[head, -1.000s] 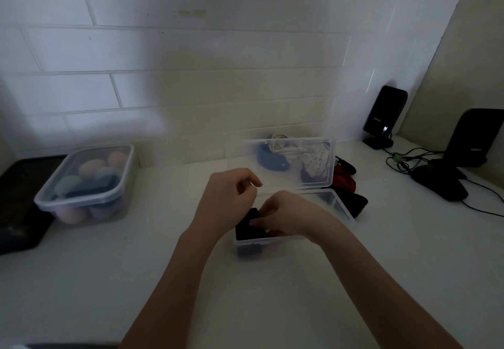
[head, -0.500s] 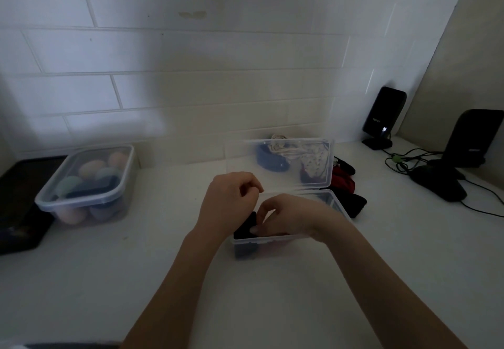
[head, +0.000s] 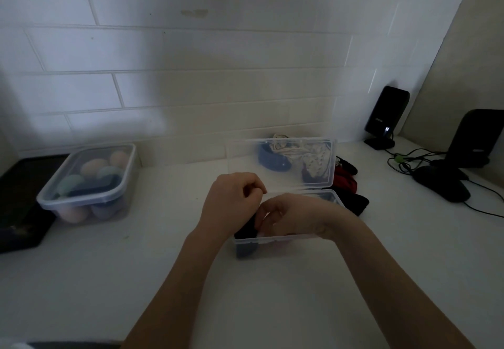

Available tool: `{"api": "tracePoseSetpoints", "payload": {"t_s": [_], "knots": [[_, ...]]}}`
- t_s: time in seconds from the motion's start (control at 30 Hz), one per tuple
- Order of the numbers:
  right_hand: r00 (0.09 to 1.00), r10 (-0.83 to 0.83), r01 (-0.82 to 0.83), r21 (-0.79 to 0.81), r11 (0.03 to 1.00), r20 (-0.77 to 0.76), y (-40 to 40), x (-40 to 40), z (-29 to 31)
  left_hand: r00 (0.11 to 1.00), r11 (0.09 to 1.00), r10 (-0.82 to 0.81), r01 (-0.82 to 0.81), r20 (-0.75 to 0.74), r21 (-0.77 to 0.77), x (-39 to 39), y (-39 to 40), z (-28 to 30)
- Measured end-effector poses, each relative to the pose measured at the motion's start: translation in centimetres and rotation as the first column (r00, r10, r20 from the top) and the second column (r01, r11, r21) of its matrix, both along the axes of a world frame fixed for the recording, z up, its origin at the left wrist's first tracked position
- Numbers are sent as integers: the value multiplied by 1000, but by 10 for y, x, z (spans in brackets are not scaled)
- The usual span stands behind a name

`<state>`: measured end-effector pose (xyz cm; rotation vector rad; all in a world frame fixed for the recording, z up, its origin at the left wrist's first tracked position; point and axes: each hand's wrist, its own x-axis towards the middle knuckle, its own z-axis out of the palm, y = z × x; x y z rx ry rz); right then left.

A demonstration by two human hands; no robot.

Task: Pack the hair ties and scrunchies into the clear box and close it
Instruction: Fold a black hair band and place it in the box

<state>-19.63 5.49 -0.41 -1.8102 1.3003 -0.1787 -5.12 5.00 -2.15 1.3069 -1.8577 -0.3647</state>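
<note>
The clear box (head: 275, 242) sits mid-counter with its lid (head: 242, 163) standing upright at the back. A dark scrunchie (head: 245, 233) lies in the box's left end. My right hand (head: 293, 215) reaches into the box, its fingertips pinched on that scrunchie. My left hand (head: 231, 204) hovers over the left end with its fingers curled and nothing visible in them. Behind the lid lie a blue scrunchie (head: 270, 161) and a white patterned one (head: 313, 159). A red scrunchie (head: 345, 182) and a black one (head: 360, 203) rest to the right of the box.
A closed clear container (head: 87, 185) of pastel rounded items stands at the left, with a black tray (head: 19, 201) beyond it. Two black speakers (head: 386, 116) (head: 480, 138), a mouse (head: 443, 188) and cables (head: 403, 161) fill the right corner. A tiled wall runs behind.
Both hands have stayed over the box's left end. The dark scrunchie has sunk a little lower into the box under my right fingers.
</note>
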Motion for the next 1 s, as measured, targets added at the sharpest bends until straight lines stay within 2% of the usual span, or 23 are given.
{"api": "tracePoseSetpoints", "payload": {"t_s": [0.07,0.17,0.23,0.37,0.53,0.63,0.77,0.9,1.0], "knots": [[999,27,-29,-57,998,-38,0,3,-1,1000,1000,12,-12,7,6,0,1,1],[983,12,-44,-170,984,-183,-1,14,-4,1000,1000,15,-15,4,18,0,1,1],[974,-5,-34,-169,985,-228,-1,17,-6,1000,1000,3,-3,-1,20,0,1,1],[975,-8,-23,-133,991,-224,1,7,3,1000,1000,-4,4,-8,15,0,1,1],[989,-147,147,-2,989,-24,2,3,12,1000,1000,3,-3,-1,15,0,1,2],[987,-164,164,-68,984,5,2,8,9,999,1000,14,-13,-32,10,0,0,2],[992,-110,93,-221,971,-67,6,16,3,997,998,53,-54,-56,-10,1,-2,0],[987,-133,123,-99,987,-96,8,24,1,998,998,50,-51,-28,-24,0,-2,0],[979,-128,112,-108,988,-159,9,26,4,998,998,57,-58,-24,-30,0,-2,0]]}}
